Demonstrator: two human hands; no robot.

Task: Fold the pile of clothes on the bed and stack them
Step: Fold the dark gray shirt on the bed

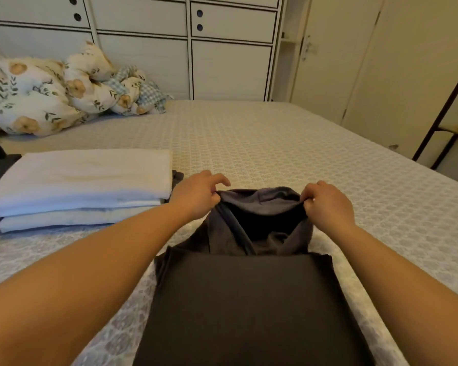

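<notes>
home bedroom | bed [275, 143] | floral pillows [37, 93] | wardrobe [183, 48]

Dim warm indoor light, soft shadows, slight blur throughout, wide-angle bending at edges

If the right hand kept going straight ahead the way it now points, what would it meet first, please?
Probably nothing soon: beyond the right hand, which pinches the dark garment, only bare bedspread shows up to the wardrobe, though depth is unclear.
</notes>
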